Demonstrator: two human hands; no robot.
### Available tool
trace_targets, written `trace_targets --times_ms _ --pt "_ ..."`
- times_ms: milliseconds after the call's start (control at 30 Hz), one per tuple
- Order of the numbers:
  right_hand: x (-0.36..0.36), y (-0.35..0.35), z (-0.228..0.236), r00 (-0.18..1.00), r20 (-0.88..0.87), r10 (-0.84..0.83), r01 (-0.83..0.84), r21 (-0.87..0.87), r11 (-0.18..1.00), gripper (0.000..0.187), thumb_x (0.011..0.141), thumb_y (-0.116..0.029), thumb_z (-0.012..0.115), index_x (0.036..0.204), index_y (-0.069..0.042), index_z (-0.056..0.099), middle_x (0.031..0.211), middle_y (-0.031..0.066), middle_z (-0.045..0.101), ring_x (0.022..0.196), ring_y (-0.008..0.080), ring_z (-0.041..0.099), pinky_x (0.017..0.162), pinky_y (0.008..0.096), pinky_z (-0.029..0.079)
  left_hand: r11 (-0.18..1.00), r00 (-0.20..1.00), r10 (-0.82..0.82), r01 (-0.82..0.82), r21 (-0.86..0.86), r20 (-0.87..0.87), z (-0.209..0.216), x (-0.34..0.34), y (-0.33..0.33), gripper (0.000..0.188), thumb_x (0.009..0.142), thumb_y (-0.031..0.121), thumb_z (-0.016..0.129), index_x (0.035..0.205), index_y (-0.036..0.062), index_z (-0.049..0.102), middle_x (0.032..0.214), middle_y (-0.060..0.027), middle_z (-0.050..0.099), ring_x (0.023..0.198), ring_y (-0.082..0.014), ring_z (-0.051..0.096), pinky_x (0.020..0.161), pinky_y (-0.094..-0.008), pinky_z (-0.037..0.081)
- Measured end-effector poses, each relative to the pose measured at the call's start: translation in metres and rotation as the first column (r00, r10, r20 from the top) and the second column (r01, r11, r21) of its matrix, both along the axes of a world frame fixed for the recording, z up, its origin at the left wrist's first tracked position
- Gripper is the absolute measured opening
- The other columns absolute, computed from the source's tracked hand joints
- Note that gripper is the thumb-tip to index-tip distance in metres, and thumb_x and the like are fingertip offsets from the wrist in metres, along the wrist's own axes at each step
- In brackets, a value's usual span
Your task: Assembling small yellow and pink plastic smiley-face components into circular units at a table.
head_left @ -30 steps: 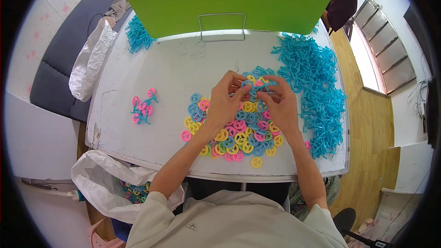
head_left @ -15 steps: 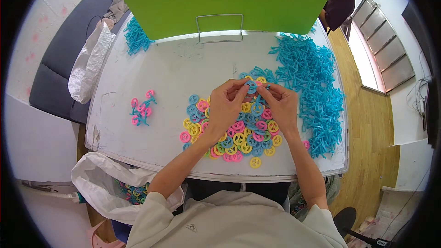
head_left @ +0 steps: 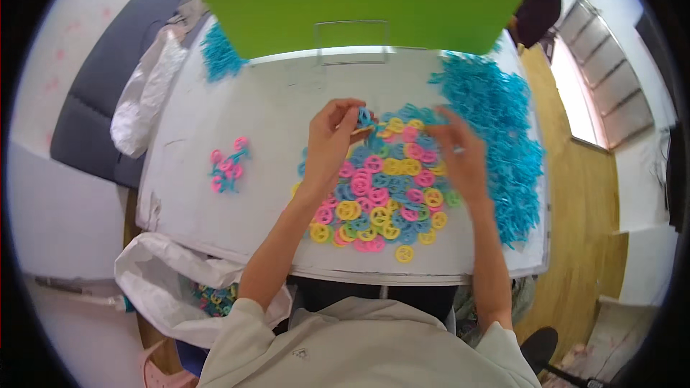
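we pinch a blue wheel [head_left: 364, 116] in our left hand [head_left: 330, 136] by the wheel pile's [head_left: 374, 185] far edge on the table [head_left: 277, 108], our blurred right hand [head_left: 466, 159] with fingers parted beside the blue pieces [head_left: 499, 129].

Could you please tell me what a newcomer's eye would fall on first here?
Probably the large green panel at the far side of the white table. Next would come the heap of pink, yellow and blue wheels near its middle, then the turquoise pile along its right side.
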State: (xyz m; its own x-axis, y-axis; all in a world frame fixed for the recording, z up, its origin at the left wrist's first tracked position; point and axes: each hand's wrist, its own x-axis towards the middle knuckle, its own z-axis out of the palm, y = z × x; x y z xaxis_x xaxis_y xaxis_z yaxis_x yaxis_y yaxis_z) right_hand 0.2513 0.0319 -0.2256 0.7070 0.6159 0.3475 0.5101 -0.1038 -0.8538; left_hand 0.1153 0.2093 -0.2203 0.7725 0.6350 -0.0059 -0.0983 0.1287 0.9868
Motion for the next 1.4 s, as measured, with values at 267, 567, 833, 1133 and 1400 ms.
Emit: trace_targets --times_ms 267,567,833,1133,1400 --pt "0.040 -0.022 -0.020 0.866 0.487 -0.109 0.281 -0.295 0.913 0.029 0.075 -0.005 0.070 0.104 -0.008 0.068 0.098 0.0111 0.065 0.096 0.0289 0.058 0.085 0.0375 0.044 0.733 0.853 0.508 -0.357 0.580 -0.118 0.002 -0.045 0.091 0.017 0.093 0.013 0.050 0.098 0.0087 0.066 0.093 -0.0081 0.063 0.077 -0.0184 0.063 0.068 -0.0296 0.049" --pt "0.025 -0.004 -0.037 0.886 0.457 -0.080 0.249 -0.322 0.913 0.030 0.076 -0.005 0.070 0.106 -0.007 0.067 0.092 0.0115 0.063 0.090 0.0295 0.057 0.080 0.0387 0.045 0.144 0.456 0.879 0.029 0.989 -0.141 -0.030 -0.061 0.113 0.015 0.084 0.004 0.052 0.091 0.0084 0.065 0.099 -0.0121 0.061 0.091 -0.0286 0.058 0.076 -0.0422 0.047" --pt "0.030 -0.009 -0.035 0.936 0.344 -0.079 0.198 -0.325 0.925 0.027 0.079 -0.006 0.067 0.106 -0.005 0.066 0.087 0.0122 0.061 0.079 0.0286 0.060 0.070 0.0363 0.048 0.441 0.960 0.224 0.051 0.896 -0.165 -0.037 0.002 0.013 0.021 0.079 0.011 0.069 0.099 0.0077 0.066 0.091 -0.0104 0.060 0.084 -0.0266 0.056 0.077 -0.0359 0.046" --pt "0.030 -0.009 -0.038 0.896 0.440 -0.054 0.202 -0.297 0.933 0.022 0.080 -0.010 0.069 0.101 -0.003 0.066 0.090 0.0124 0.061 0.082 0.0285 0.060 0.071 0.0367 0.048 0.787 0.971 0.126 0.026 0.616 -0.201 -0.027 0.007 0.006 0.016 0.083 0.009 0.068 0.098 0.0034 0.067 0.086 -0.0051 0.065 0.075 -0.0164 0.061 0.067 -0.0294 0.048" --pt "0.014 0.000 -0.021 0.971 -0.240 0.016 -0.015 0.006 1.000 0.022 0.087 -0.011 0.065 0.102 0.005 0.065 0.099 0.0106 0.067 0.091 0.0149 0.063 0.077 0.0271 0.051 0.979 0.987 -0.144 0.152 0.135 -0.068 -0.012 0.009 -0.011 0.026 0.090 0.009 0.060 0.115 0.0027 0.064 0.093 -0.0066 0.067 0.079 -0.0104 0.062 0.069 -0.0236 0.050"
